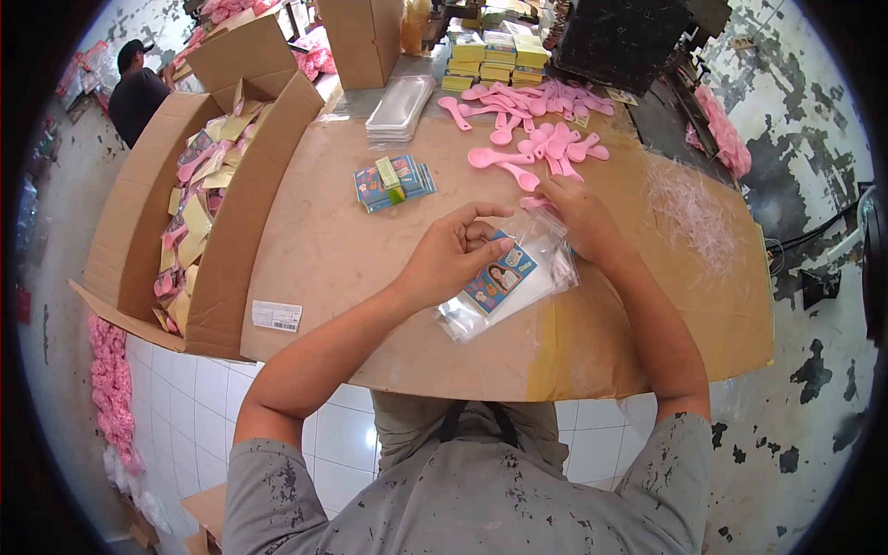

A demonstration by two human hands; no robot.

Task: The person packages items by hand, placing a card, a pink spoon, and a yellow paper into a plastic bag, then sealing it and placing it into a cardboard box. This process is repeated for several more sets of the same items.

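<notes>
One blue card (504, 279) lies under the left thumb (493, 249).

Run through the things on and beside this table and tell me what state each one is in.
Cardboard box: open, filled with packets.
Pink spoons: loose, heaped.
Clear packaging: stacked flat.
Blue card stack: strip across the top.
Single blue card: held in left hand.
Clear bag: whether sealed, unclear.
Plastic strands: loose, tangled.
White label: lying flat.

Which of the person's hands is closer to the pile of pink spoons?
Right. The right hand is at the near edge of the pink spoons; the left hand is farther off, nearer the person, on the blue card.
</notes>
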